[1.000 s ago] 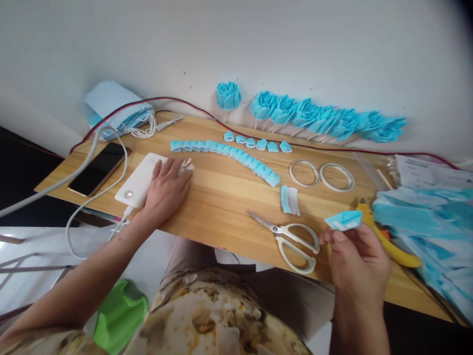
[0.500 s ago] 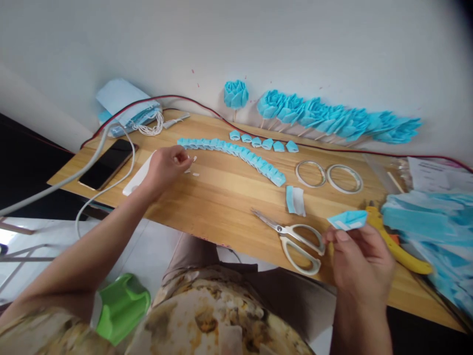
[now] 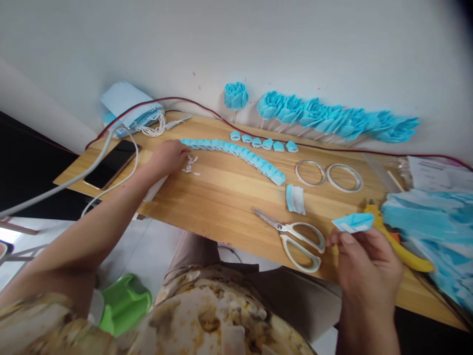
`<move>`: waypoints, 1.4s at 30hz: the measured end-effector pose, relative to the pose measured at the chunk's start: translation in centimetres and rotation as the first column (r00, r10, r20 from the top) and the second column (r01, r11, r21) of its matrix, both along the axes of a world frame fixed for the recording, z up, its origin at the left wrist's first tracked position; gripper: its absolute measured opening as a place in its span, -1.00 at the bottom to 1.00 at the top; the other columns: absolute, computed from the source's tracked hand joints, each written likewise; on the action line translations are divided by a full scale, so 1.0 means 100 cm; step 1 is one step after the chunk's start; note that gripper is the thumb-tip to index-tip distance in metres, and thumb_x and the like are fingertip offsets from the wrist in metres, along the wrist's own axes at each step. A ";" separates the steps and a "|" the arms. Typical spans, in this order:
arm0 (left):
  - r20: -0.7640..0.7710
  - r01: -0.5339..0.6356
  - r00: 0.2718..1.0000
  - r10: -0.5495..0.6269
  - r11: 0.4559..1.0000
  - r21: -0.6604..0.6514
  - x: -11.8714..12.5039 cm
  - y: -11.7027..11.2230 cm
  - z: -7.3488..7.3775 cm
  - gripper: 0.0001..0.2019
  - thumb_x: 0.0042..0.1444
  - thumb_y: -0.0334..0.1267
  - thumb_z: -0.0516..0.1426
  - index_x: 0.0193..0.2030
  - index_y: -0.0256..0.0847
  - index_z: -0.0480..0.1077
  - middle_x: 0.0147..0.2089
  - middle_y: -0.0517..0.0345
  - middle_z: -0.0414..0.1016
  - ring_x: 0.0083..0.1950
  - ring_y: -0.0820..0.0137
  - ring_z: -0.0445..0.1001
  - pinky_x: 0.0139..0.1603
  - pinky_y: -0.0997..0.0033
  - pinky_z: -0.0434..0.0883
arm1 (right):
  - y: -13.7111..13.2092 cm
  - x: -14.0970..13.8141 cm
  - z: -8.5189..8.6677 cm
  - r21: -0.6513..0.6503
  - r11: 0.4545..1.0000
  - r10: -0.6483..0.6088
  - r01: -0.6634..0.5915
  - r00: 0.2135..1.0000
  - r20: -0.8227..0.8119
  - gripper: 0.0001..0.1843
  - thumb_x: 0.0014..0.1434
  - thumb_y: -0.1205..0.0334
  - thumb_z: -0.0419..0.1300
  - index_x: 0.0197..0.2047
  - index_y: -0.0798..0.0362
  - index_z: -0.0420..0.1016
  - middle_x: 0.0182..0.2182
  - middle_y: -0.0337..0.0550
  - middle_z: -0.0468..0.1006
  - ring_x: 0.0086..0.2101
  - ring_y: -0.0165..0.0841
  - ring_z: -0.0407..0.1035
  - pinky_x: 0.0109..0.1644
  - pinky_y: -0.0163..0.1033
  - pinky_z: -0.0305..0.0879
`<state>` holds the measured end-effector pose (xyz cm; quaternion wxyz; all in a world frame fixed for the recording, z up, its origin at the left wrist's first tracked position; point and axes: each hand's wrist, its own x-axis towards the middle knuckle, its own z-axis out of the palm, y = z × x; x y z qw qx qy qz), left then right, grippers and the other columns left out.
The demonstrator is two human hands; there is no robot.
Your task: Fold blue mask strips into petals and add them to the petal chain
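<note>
Left hand (image 3: 168,157) is reaching farther, paper scraps (image 3: 190,163) just right of its fingers, grip unclear | right hand (image 3: 365,266) fingers are clamping blue fold (image 3: 353,223).

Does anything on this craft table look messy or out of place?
Only small things: white paper scraps lie scattered beside the left hand, and the scissors sit with one handle loop close to the front edge of the table. Nothing looks damaged.
</note>
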<state>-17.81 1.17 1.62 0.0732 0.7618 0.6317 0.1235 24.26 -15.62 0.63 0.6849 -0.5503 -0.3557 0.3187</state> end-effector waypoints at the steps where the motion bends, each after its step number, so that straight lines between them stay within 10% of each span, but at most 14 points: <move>1: -0.057 -0.004 0.998 0.004 1.000 -0.013 0.002 0.003 -0.002 -0.65 0.13 -0.30 0.01 -0.19 -0.16 0.65 -0.14 -0.05 0.66 -0.12 0.15 0.56 -0.05 0.23 0.42 | 0.000 0.000 0.001 -0.003 1.000 0.004 -0.004 1.000 0.004 -0.76 -0.22 0.31 0.45 -0.38 0.00 0.63 -0.54 -0.29 0.54 -0.55 -0.38 0.35 -0.47 -0.23 0.27; 8: -0.015 0.172 0.984 -0.177 0.971 -0.167 0.012 -0.006 0.010 -0.67 0.16 -0.18 0.04 -0.14 -0.11 0.63 -0.10 0.05 0.66 -0.09 0.22 0.55 -0.02 0.32 0.41 | 0.000 -0.003 0.005 -0.006 1.000 0.011 -0.011 1.000 0.019 -0.75 -0.25 0.29 0.46 -0.39 0.00 0.62 -0.55 -0.30 0.54 -0.56 -0.39 0.36 -0.46 -0.23 0.29; 22: 0.305 0.020 0.952 -0.006 0.999 -0.042 0.002 -0.015 0.013 -0.66 0.18 -0.02 0.09 -0.39 -0.19 0.56 -0.25 0.03 0.59 -0.21 0.30 0.49 -0.11 0.31 0.40 | 0.003 -0.008 0.005 -0.003 0.999 0.054 -0.053 0.998 0.027 -0.73 -0.21 0.29 0.47 -0.33 -0.02 0.66 -0.54 -0.31 0.57 -0.54 -0.42 0.37 -0.41 -0.26 0.28; 30: 0.279 -0.027 0.960 0.016 0.999 0.035 0.013 -0.026 0.028 -0.77 0.14 -0.21 0.14 -0.14 -0.21 0.56 -0.11 0.03 0.62 -0.07 0.25 0.53 0.05 0.22 0.44 | 0.002 -0.006 0.000 -0.024 0.997 0.070 -0.068 0.995 0.071 -0.73 -0.16 0.25 0.47 -0.30 -0.01 0.64 -0.52 -0.30 0.56 -0.54 -0.38 0.37 -0.40 -0.22 0.28; 35: 0.417 0.012 0.904 -0.096 0.980 0.200 0.066 -0.059 0.046 -0.72 0.25 -0.19 0.10 -0.01 -0.19 0.55 0.04 0.03 0.59 0.08 0.22 0.51 0.21 0.16 0.40 | 0.019 -0.010 0.006 -0.084 0.977 0.209 -0.198 0.965 0.160 -0.75 -0.03 0.19 0.43 -0.22 -0.02 0.62 -0.53 -0.33 0.53 -0.53 -0.42 0.37 -0.40 -0.26 0.33; 42: 0.803 0.460 0.572 -0.166 0.876 -0.146 0.168 -0.066 0.038 -0.67 0.17 -0.09 0.20 0.01 -0.18 0.55 -0.02 0.01 0.64 -0.05 0.28 0.56 0.02 0.24 0.47 | 0.067 -0.035 0.030 -0.095 0.881 0.474 -0.464 0.855 0.211 -0.66 0.04 0.20 0.35 -0.06 -0.04 0.56 -0.46 -0.37 0.45 -0.52 -0.45 0.32 -0.45 -0.28 0.32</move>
